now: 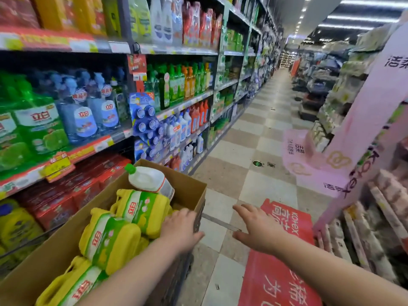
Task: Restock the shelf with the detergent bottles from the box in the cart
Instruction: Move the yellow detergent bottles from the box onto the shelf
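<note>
An open cardboard box [189, 186] sits in the cart at lower left. Inside lie several yellow detergent jugs [110, 237] with green and white labels, and a white bottle with a green cap [150, 180] rests on top at the far end. My left hand [180, 228] rests on the box's right rim beside the jugs, fingers curled over the edge. Over the floor to the right of the box, my right hand [254, 230] hovers open with fingers spread, holding nothing. The shelf [92, 149] on the left carries green and blue detergent bottles.
Red boxes [72, 195] and yellow jugs [15, 226] fill the bottom shelf on the left. A red floor sticker [280, 272] lies under my right arm. Pink promotional displays [364, 120] and stacked packs [379, 228] line the right side. The checkered aisle [254, 133] stretches ahead.
</note>
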Demonstrator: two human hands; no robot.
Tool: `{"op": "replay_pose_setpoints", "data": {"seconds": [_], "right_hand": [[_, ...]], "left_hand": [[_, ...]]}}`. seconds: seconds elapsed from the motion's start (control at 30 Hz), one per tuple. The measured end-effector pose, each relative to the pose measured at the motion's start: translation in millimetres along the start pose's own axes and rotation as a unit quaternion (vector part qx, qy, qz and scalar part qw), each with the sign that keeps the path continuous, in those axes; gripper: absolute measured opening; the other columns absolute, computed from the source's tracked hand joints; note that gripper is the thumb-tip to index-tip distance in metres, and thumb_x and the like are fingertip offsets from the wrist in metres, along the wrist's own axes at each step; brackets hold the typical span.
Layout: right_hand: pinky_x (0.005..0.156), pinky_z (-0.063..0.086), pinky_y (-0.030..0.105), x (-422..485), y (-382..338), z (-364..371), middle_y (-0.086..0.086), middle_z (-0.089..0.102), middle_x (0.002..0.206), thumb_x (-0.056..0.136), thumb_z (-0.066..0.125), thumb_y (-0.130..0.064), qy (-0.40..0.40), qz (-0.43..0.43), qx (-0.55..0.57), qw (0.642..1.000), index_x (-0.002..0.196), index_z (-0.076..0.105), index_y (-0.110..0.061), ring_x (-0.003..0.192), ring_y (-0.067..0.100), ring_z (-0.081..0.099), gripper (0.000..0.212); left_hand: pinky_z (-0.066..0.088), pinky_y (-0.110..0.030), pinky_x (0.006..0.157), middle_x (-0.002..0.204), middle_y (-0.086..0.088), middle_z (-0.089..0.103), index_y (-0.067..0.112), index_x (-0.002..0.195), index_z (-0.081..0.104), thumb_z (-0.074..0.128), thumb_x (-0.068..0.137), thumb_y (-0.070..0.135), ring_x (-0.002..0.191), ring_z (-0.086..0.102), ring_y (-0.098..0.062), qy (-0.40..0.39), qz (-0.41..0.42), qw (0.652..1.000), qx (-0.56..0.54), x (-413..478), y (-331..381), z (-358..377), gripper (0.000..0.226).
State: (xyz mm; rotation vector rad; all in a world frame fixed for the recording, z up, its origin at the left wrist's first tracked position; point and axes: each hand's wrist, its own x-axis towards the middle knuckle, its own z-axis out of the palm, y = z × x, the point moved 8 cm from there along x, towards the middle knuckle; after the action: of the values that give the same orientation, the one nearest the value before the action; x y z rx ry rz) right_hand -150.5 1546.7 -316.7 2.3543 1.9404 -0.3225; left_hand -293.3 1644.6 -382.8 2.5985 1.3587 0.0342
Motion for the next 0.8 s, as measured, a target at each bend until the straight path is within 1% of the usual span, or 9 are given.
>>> {"op": "replay_pose_setpoints", "data": {"seconds": [0.13, 0.2, 0.3, 0.4, 0.53, 0.6, 0.7, 0.73, 0.8], "right_hand": [[0.113, 0.03, 0.04, 76, -26, -19, 0.001, 0.022, 0.156, 0.09, 0.052, -0.047, -0.005, -0.029, 0.006, 1.0, 0.15, 0.014, -0.026, 0.141, 0.022, 0.026, 0.073], [0.113, 0.032, 0.039, 106, -42, -16, 0.0, 0.022, 0.156, 0.09, 0.053, -0.047, -0.025, -0.046, 0.007, 0.999, 0.15, 0.014, -0.028, 0.141, 0.022, 0.028, 0.074], [0.111, 0.034, 0.039, 147, -67, -8, 0.0, 0.024, 0.155, 0.088, 0.055, -0.047, -0.051, -0.089, -0.015, 0.995, 0.149, 0.016, -0.028, 0.139, 0.021, 0.031, 0.075], [0.109, 0.036, 0.036, 189, -93, -3, 0.001, 0.027, 0.153, 0.085, 0.058, -0.047, -0.068, -0.122, -0.016, 0.99, 0.149, 0.018, -0.026, 0.136, 0.022, 0.036, 0.078], [0.106, 0.039, 0.035, 235, -132, 4, 0.003, 0.032, 0.151, 0.083, 0.059, -0.048, -0.075, -0.175, -0.002, 0.982, 0.148, 0.021, -0.025, 0.133, 0.023, 0.04, 0.079], [0.105, 0.038, 0.036, 259, -148, 7, 0.006, 0.034, 0.149, 0.081, 0.062, -0.044, -0.076, -0.2, 0.027, 0.976, 0.146, 0.025, -0.022, 0.132, 0.025, 0.04, 0.078], [0.099, 0.038, 0.038, 296, -166, 12, 0.013, 0.04, 0.141, 0.078, 0.068, -0.036, -0.059, -0.223, 0.069, 0.971, 0.142, 0.031, -0.015, 0.128, 0.031, 0.042, 0.077], [0.099, 0.036, 0.038, 308, -169, 15, 0.015, 0.041, 0.14, 0.077, 0.07, -0.034, -0.051, -0.228, 0.078, 0.969, 0.141, 0.032, -0.011, 0.129, 0.032, 0.041, 0.078], [0.104, 0.031, 0.038, 332, -175, 27, 0.017, 0.036, 0.144, 0.076, 0.074, -0.033, -0.054, -0.231, 0.093, 0.967, 0.143, 0.026, -0.005, 0.134, 0.031, 0.034, 0.087]], "left_hand": [[0.037, -0.041, 0.1, 0.132, -0.002, 0.047, 0.022, 0.129, 0.044, 0.05, 0.084, 0.057, 0.124, 0.044, -0.025, 0.018, -0.049, 0.998, -0.029, 49, -51, -18, 0.057], [0.037, -0.041, 0.101, 0.134, -0.002, 0.046, 0.022, 0.13, 0.044, 0.051, 0.084, 0.057, 0.126, 0.043, -0.027, 0.017, -0.084, 0.995, -0.046, 57, -78, -19, 0.058], [0.037, -0.041, 0.104, 0.137, -0.004, 0.045, 0.021, 0.133, 0.042, 0.051, 0.084, 0.058, 0.129, 0.04, -0.027, 0.013, -0.131, 0.99, -0.058, 54, -116, -12, 0.061], [0.035, -0.041, 0.105, 0.142, -0.005, 0.04, 0.02, 0.141, 0.035, 0.05, 0.086, 0.056, 0.132, 0.038, -0.026, 0.015, -0.187, 0.979, -0.074, 41, -152, -7, 0.068], [0.038, -0.041, 0.102, 0.138, -0.006, 0.043, 0.019, 0.138, 0.037, 0.051, 0.086, 0.055, 0.128, 0.041, -0.027, 0.013, -0.261, 0.961, -0.095, 21, -192, -6, 0.065], [0.038, -0.04, 0.103, 0.138, -0.005, 0.043, 0.02, 0.138, 0.039, 0.052, 0.086, 0.055, 0.128, 0.041, -0.026, 0.014, -0.291, 0.951, -0.105, 15, -208, -8, 0.063], [0.039, -0.04, 0.101, 0.136, -0.004, 0.045, 0.02, 0.135, 0.041, 0.051, 0.086, 0.056, 0.125, 0.044, -0.027, 0.021, -0.328, 0.939, -0.104, 13, -222, -12, 0.061], [0.039, -0.04, 0.101, 0.137, -0.004, 0.045, 0.021, 0.135, 0.041, 0.051, 0.086, 0.056, 0.126, 0.043, -0.026, 0.023, -0.342, 0.934, -0.098, 14, -225, -13, 0.061], [0.037, -0.04, 0.102, 0.139, -0.003, 0.043, 0.021, 0.137, 0.039, 0.049, 0.087, 0.057, 0.127, 0.041, -0.026, 0.022, -0.371, 0.923, -0.096, 16, -229, -12, 0.062]]}}
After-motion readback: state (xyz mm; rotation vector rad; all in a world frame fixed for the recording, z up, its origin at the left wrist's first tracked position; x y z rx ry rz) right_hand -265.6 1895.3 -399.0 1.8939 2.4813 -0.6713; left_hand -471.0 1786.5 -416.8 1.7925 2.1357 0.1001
